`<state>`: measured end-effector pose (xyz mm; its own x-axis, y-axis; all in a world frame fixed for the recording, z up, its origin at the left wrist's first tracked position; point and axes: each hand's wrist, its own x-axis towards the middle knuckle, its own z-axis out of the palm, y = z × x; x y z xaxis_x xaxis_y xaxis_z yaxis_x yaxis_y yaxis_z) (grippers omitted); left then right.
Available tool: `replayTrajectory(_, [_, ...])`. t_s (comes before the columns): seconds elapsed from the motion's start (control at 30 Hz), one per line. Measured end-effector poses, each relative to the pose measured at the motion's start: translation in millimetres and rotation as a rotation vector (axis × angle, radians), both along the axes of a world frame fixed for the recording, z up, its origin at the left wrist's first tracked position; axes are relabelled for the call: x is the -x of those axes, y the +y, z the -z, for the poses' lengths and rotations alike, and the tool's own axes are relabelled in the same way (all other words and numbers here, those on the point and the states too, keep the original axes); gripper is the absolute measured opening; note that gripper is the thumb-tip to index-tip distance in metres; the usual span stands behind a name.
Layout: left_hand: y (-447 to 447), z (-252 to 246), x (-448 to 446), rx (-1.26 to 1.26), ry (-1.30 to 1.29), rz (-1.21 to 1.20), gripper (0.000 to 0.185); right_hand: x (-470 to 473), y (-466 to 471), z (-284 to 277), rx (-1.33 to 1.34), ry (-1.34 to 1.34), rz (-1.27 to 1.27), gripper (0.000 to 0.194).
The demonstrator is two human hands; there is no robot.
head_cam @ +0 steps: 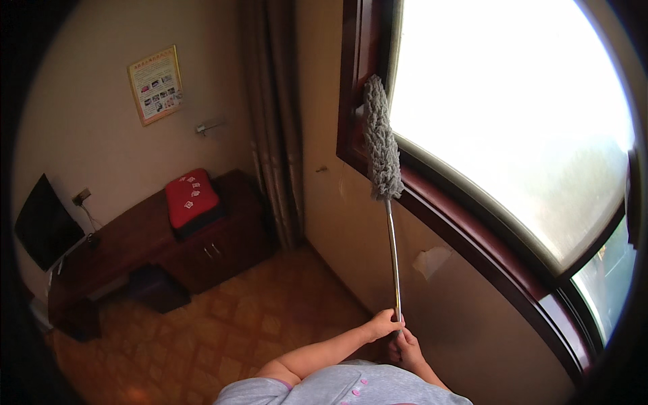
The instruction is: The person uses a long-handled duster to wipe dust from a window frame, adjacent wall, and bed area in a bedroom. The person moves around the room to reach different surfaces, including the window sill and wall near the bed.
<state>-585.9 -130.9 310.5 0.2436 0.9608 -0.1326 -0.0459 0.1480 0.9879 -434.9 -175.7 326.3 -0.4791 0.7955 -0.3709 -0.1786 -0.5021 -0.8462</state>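
Observation:
A long-handled duster has a fluffy grey head (382,144) and a shiny metal pole (393,253). Both my hands grip the pole's lower end near my body: my left hand (383,325) is a little higher, and my right hand (406,347) is just below it, around the handle. The duster head stands against the lower left corner of the dark reddish wooden window frame (354,106). Behind and to the right of it is a bright window pane (496,116). The pole's very end is partly hidden by my right hand.
A dark wooden desk and cabinet (136,240) runs along the far wall, with a red and black bag (192,200) on it and a dark stool (158,288) below. A flat screen (48,223) stands at the left. Long curtains (276,126) hang in the corner. The wall has a torn patch (432,260).

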Motion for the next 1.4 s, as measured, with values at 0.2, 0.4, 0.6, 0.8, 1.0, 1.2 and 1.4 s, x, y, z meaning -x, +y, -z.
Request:
replayTrajectory(0.2, [2, -6, -24, 0.097, -0.107, 0.058, 0.016, -40, -27, -19, -0.002, -0.195, 0.035, 0.020])
replayTrajectory(0.4, [-5, -12, -51, 0.012, -0.019, 0.041, 0.015, -85, -28, -10, -0.039, -0.106, -0.025, 0.025])
replayTrajectory(0.6, [-8, -18, -69, -0.120, 0.125, -0.003, 0.014, -108, -10, 30, -0.279, -0.159, -0.098, 0.036])
replayTrajectory(0.8, [2, -46, -81, -0.281, 0.143, -0.077, 0.012, -116, 18, 36, -0.361, -0.052, -0.057, 0.035])
replayTrajectory(1.0, [14, -62, -81, -0.387, 0.136, -0.224, 0.012, -95, 43, 21, -0.427, 0.008, 0.002, 0.033])
replayTrajectory(1.2, [22, -89, -65, -0.394, -0.020, -0.189, 0.007, -68, 53, -22, -0.455, 0.019, -0.052, 0.036])
replayTrajectory(1.4, [39, -137, -43, -0.533, -0.072, -0.113, 0.012, -28, 77, -92, -0.585, 0.045, 0.059, 0.040])
